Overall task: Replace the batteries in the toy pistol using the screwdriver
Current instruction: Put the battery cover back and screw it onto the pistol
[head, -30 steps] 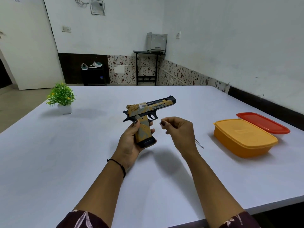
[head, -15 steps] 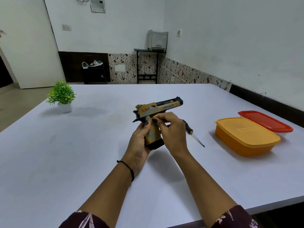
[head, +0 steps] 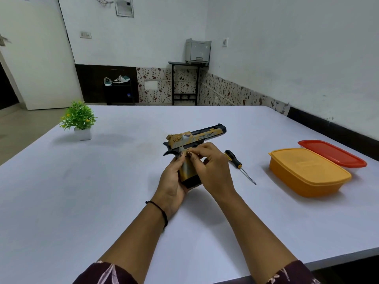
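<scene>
Gold-and-black toy pistol (head: 196, 136) held upright over the table (head: 102, 191), left hand (head: 172, 181) wrapped round its grip; right hand (head: 211, 171), clear of it a second ago, now pinches at the upper grip panel, screwdriver (head: 232, 157) lying idle nearby, so probably finger-work on the battery cover.

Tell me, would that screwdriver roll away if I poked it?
Probably a little: the screwdriver has a rounded handle and thin shaft, lying loose on the smooth flat table. It likely feels light and stiff: it looks small and slim.
</scene>
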